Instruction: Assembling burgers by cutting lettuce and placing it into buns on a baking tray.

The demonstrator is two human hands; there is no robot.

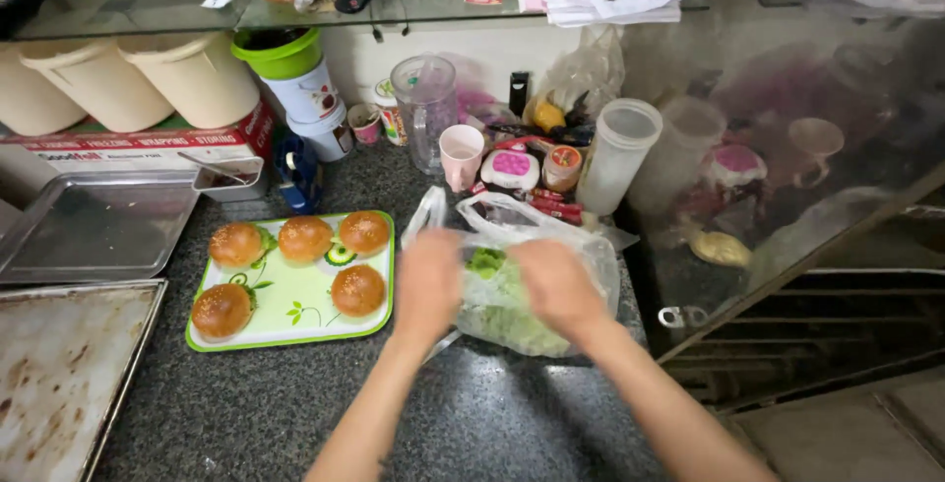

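Both hands rest on a clear plastic bag [502, 290] of green leaves that lies on the speckled dark counter [295, 403], just right of a green-rimmed tray [295, 329]. The left hand [428, 280] is on the bag's left edge, fingers curled and pinching the film. The right hand [558, 285] covers the bag's right half from above, fingers bent down into the plastic. Whether it grips or only presses cannot be told.

The bag lies directly under the fingers, its mouth and loose handles pointing far, toward a pink cup [461, 155]. Its long axis runs roughly near to far. Both hands are equally close, one at each side.

The film is thin, crinkled and glossy, and the leaves inside look soft and ruffled. Five round, browned, seeded buns [305, 238] sit on the tray, with leaf showing at some edges. A scorched metal sheet [59, 374] lies at the near left.
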